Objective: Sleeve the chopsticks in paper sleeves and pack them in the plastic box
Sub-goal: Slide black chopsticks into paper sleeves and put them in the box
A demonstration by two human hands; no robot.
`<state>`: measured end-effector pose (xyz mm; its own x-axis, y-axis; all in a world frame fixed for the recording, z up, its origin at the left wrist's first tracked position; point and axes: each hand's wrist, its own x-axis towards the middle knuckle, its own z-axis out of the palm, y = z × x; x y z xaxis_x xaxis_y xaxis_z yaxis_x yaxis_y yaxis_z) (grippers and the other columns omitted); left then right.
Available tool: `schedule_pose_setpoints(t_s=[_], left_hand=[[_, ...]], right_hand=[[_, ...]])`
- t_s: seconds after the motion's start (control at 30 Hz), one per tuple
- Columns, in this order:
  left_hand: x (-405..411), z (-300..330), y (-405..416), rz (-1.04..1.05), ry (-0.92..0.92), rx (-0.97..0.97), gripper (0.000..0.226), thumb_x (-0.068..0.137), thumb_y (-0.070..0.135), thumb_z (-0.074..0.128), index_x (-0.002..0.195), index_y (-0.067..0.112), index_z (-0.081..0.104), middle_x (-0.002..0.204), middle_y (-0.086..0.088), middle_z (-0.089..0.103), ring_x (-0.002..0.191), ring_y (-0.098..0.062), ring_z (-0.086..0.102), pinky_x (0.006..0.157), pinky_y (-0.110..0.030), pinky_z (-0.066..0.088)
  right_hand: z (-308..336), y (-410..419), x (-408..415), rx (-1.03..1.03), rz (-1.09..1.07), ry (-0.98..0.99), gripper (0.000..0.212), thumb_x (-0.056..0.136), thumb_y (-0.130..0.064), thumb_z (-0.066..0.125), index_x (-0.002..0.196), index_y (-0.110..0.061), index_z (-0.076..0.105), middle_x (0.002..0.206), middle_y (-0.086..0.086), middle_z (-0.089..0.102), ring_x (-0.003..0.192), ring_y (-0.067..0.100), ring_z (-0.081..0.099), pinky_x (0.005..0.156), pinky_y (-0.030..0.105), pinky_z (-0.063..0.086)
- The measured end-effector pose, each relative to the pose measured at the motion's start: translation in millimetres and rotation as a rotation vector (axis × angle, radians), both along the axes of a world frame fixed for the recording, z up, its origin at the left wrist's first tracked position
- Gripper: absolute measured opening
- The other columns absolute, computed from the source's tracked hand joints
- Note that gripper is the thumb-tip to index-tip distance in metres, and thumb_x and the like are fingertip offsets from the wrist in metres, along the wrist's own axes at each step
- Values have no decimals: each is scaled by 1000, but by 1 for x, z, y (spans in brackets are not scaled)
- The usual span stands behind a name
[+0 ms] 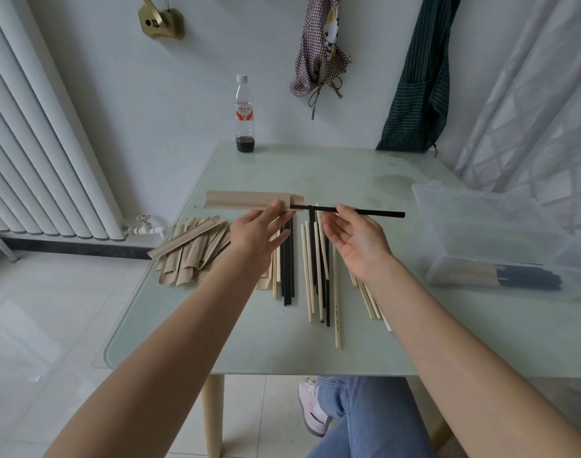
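My left hand (261,229) pinches a brown paper sleeve (246,200) held level above the table. Black chopsticks (375,212) stick out of the sleeve's right end, and my right hand (355,239) pinches them near their middle. Below my hands, loose black and pale wooden chopsticks (315,276) lie in a row on the glass table (249,342). A heap of empty paper sleeves (193,249) lies to the left. The clear plastic box (500,233) stands at the right with sleeved black chopsticks (500,276) inside.
A plastic bottle (245,114) with dark liquid at its bottom stands at the table's far edge. A radiator (41,143) lines the left wall. Aprons hang on the far wall. A curtain hangs at the right. My legs show under the table's front edge.
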<state>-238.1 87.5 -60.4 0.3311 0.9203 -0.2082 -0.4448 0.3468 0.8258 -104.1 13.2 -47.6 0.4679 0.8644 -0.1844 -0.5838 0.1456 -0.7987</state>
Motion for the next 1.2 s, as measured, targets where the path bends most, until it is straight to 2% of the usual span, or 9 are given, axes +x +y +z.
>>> schedule_pose_setpoints(t_s=[0.13,0.3,0.4,0.57,0.7,0.87,0.93,1.1,1.2], left_hand=[[1,2,-3,-7,-2,6,12,88,13,63,97,4,62,93,-4,69,82,-14,70,89,-39,54],[-4,6,-4,43,-46,-13,11,87,9,63,95,1,61,88,-8,69,67,-14,71,71,-25,59],[-3,6,-6,57,-55,-26,9,87,9,62,92,1,61,90,-10,68,66,-12,71,70,-22,59],[4,4,-16,22,-90,-34,7,89,6,60,90,-1,61,84,-11,67,66,-14,70,73,-24,59],[-5,1,-9,74,-89,-64,8,89,6,60,90,-2,59,86,-13,66,61,-13,70,71,-25,59],[-7,-1,-6,107,-59,-109,10,88,7,61,93,-1,59,88,-14,67,59,-13,70,70,-26,59],[-6,-2,-5,100,-55,-105,11,88,7,61,94,-2,59,87,-14,67,59,-13,70,71,-26,59],[-7,-3,-3,96,-54,-99,13,89,7,61,96,-3,59,88,-14,67,61,-14,70,73,-27,59],[-9,-3,-2,97,-61,-106,19,88,7,61,104,-4,58,91,-15,67,62,-15,70,73,-27,59]], right_hand=[[-1,0,-5,-9,1,8,5,91,-5,57,87,-3,60,83,12,65,75,17,65,65,21,57],[1,-2,-2,-18,-18,62,7,92,-7,56,87,-3,57,82,13,65,74,17,65,62,20,57],[1,-2,-4,-11,-76,55,7,91,-5,58,84,-4,58,81,12,64,73,16,64,62,19,57],[0,4,-18,-22,60,-95,5,89,-5,60,85,-3,63,80,9,66,73,14,65,65,17,57],[-9,2,1,-112,174,-283,14,88,2,58,100,-1,63,88,12,65,76,15,63,71,19,55],[-35,7,16,-616,110,-1163,17,89,0,53,96,8,66,101,13,67,60,11,61,64,20,54],[-45,11,16,-744,211,-1370,17,88,-7,59,98,6,66,96,12,68,64,16,64,67,26,55],[-44,21,11,-942,346,-1326,31,84,-8,67,112,0,55,99,16,64,58,17,61,43,22,46],[-42,24,11,-975,382,-1256,15,87,-4,64,99,-2,55,89,14,62,53,16,57,38,20,45]])
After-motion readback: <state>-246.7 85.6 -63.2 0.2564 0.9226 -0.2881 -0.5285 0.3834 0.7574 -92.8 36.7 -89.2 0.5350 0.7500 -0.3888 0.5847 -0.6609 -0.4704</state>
